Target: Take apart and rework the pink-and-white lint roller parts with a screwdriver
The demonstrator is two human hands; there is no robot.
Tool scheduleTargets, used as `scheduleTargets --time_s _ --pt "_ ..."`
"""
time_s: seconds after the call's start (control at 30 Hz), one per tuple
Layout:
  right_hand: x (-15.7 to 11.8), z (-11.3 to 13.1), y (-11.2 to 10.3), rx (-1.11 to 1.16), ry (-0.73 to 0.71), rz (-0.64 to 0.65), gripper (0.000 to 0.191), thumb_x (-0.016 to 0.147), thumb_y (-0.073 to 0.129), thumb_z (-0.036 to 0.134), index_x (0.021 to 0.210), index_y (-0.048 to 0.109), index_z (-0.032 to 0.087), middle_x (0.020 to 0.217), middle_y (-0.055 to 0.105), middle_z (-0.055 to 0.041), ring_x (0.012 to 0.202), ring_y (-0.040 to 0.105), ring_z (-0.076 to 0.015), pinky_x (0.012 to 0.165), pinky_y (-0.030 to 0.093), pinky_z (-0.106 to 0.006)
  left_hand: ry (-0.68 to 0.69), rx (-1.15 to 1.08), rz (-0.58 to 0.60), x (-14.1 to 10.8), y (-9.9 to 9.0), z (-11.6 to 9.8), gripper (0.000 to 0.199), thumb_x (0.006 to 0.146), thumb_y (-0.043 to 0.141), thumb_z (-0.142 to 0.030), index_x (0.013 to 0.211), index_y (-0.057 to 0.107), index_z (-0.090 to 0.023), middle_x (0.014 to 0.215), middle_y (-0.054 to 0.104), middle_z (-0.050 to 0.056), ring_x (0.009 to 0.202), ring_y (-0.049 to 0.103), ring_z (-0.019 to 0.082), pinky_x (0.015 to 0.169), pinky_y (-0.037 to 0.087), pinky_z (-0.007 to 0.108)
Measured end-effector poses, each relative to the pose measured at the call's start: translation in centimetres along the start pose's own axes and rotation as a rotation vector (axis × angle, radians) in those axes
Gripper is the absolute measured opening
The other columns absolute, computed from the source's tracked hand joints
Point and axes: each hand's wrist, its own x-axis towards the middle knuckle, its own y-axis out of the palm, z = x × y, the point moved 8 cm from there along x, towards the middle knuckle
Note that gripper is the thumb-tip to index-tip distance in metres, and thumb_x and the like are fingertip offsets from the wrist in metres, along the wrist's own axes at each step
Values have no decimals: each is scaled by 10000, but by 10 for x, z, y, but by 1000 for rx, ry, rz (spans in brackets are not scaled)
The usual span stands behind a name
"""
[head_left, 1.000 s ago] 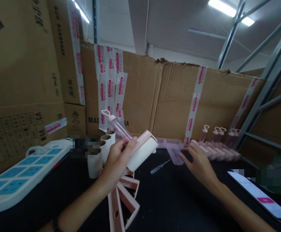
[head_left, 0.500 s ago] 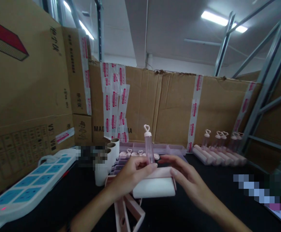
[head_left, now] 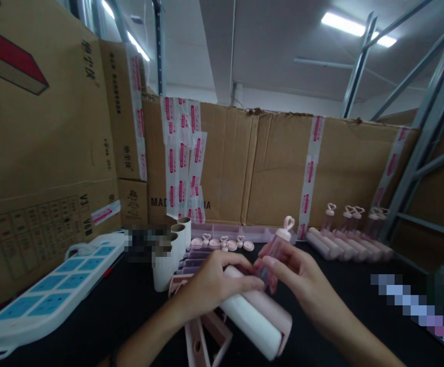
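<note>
My left hand (head_left: 222, 278) is closed round the top end of a pink case (head_left: 270, 306) with a white roll (head_left: 250, 326) lying along it; both slant down to the right. In my right hand (head_left: 293, 267) is a clear pink tube (head_left: 276, 248) with a heart-shaped loop on its cap, tilted to the right. The tube's lower end is beside my left fingertips and the case; whether it touches the case is hidden by the fingers. Pink open case parts (head_left: 199, 339) lie below my left wrist.
White rolls (head_left: 164, 270) stand left of centre, beside small heart-topped caps (head_left: 224, 243) and a lilac tray (head_left: 229, 232). A power strip (head_left: 57, 288) lies left. Finished-looking pink cases with tubes (head_left: 344, 244) sit back right, before a cardboard wall (head_left: 275, 168).
The case and white roll have swung from level to slanting down right. The tube, upright at my left fingers before, has moved right and tilted, and my right hand has closed on it.
</note>
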Motion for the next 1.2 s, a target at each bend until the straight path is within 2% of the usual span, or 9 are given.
scheduleTargets --time_s 0.07,0.17,0.47,0.6,0.73,0.83,0.93,1.1,1.2 --pt "-2 3 -10 71 -47 -104 275 970 747 429 1058 688 176 987 673 -74 714 597 -163 646 545 -228 11 -78 -153 0 -14 -2 341 766 760 -405 1024 743 -183 1036 735 58 961 643 228 826 454 290" --pt "-5 5 -17 183 -102 -203 222 1006 715 384 1116 667 198 1152 642 -80 836 600 -157 770 547 -228 -13 -252 -298 -5 -25 1 440 811 726 -447 1173 650 -208 1056 698 53 881 637 208 745 480 282" --pt "-27 -19 -8 416 -28 -152 191 1010 718 319 1185 684 250 1258 616 -82 1112 606 -217 997 523 -332 -23 -485 -548 -18 -16 11 453 775 780 -508 1067 630 -196 911 673 10 804 588 154 676 478 220" --pt "-41 -24 -12 480 2 -237 303 979 761 347 1254 649 291 1247 631 -77 1088 631 -220 991 535 -348 -90 -629 -494 -18 1 20 529 716 809 -540 1046 627 -170 924 690 35 809 591 172 683 499 246" --pt "-48 -27 -9 478 47 -250 345 927 814 410 1208 674 266 1211 652 -85 1051 647 -236 986 543 -384 -82 -500 -474 -23 9 20 483 806 728 -515 1129 608 -177 1049 692 48 948 604 190 811 492 263" --pt "-50 -30 -6 439 100 -233 392 910 818 464 1192 680 229 1175 666 -105 1013 656 -252 989 538 -429 -33 -381 -513 -27 6 16 438 851 681 -472 1180 566 -207 1090 670 28 1018 599 185 908 468 265" --pt "-50 -30 -2 349 189 -150 426 899 809 521 1137 700 185 1097 685 -122 981 665 -274 933 559 -437 65 -274 -541 -29 1 4 274 866 665 -425 1024 588 -215 938 633 -9 873 592 151 812 479 235" --pt "-55 -14 -14 -85 266 72 463 968 670 606 953 735 148 825 679 -84 752 649 -202 701 551 -270 168 -216 -631 -35 -15 -17 158 885 646 -345 884 581 -202 743 535 -39 668 532 114 630 459 200" --pt "-57 -6 -34 -376 236 94 539 1035 516 619 846 710 154 644 592 -34 577 590 -167 542 499 -230 159 -272 -703 -37 -27 -16 209 877 674 -385 887 575 -201 717 544 -36 619 546 121 586 468 211"
